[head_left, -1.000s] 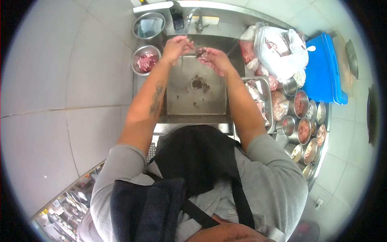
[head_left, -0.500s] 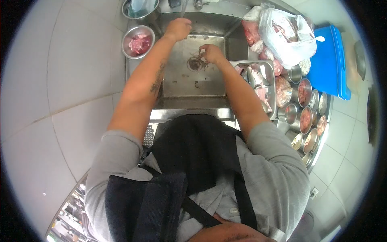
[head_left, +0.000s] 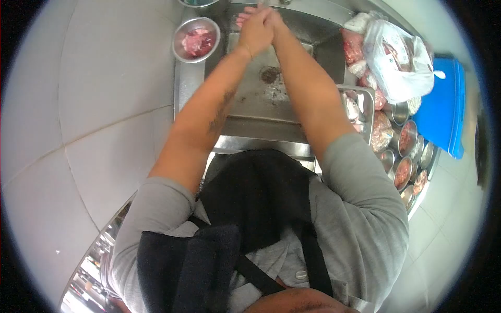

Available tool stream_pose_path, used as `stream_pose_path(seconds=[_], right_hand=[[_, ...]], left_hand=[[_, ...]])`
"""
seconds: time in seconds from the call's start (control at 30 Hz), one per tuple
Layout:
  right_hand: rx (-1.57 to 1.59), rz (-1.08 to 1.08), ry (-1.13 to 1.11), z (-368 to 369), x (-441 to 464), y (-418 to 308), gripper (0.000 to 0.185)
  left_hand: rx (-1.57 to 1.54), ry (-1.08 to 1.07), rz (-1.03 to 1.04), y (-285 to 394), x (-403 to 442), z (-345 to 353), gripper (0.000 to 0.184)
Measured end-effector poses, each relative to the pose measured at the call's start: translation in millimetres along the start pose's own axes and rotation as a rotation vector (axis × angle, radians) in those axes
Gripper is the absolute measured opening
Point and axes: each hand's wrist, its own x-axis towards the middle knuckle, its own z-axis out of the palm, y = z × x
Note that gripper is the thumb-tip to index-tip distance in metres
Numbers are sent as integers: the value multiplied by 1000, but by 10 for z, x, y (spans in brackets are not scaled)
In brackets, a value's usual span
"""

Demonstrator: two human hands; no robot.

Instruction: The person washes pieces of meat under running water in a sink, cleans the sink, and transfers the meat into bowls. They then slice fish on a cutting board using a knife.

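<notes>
My left hand [head_left: 255,34] and my right hand [head_left: 274,20] are pressed together at the far side of the steel sink [head_left: 255,112], close to the tap. My left hand lies across the right one, its fingers blurred and partly hidden. Pinkish fingertips stretch out to the left behind it and appear to belong to my right hand, which looks open. No object shows in either hand. Below my wrists, the dark drain [head_left: 270,75] has wet, shiny metal and small dark specks around it.
A steel bowl of raw meat [head_left: 197,41] stands left of the sink. At right are a tray of fish pieces [head_left: 353,107], a white plastic bag [head_left: 391,60], a blue container lid [head_left: 441,107] and several steel pots of chopped food [head_left: 403,172].
My right hand has left the dark stringy scraps by the drain and joined my left hand at the far side. The scraps around the drain are mostly gone. The view has shifted.
</notes>
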Motion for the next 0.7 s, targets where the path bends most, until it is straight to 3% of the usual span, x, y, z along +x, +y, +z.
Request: stream_pose_path(seconds=[0.07,0.2,0.3,0.37,0.43,0.47,0.5,0.63,0.7], right_hand=[[-272,99,422,298,95,-16,41],[-538,-74,294,-121,272,86,40],[-635,-174,196,-306,355,97,43],[-1436,-56,613,-317,96,138,42],[-1681,107,787,-959,-16,390,52],[-1918,-33,682,-1749,-67,742,60],[-1904,405,660,-2092,-217,911,49],[-1819,707,676,-2477,-781,1635,49],[-1971,363,656,-2277,-919,1800,66]], left_hand=[[-65,199,193,-186,-450,34,41],[482,-118,91,-849,-1439,-295,45],[650,-132,69,-1288,-1848,-713,42],[737,-245,192,-1411,-1964,-878,41],[721,-224,160,-1449,-1933,-868,38],[701,-209,131,-1458,-1934,-845,36],[688,-212,111,-1451,-1966,-841,36],[658,-197,91,-1363,-1873,-874,30],[659,-207,86,-1411,-1873,-867,30]])
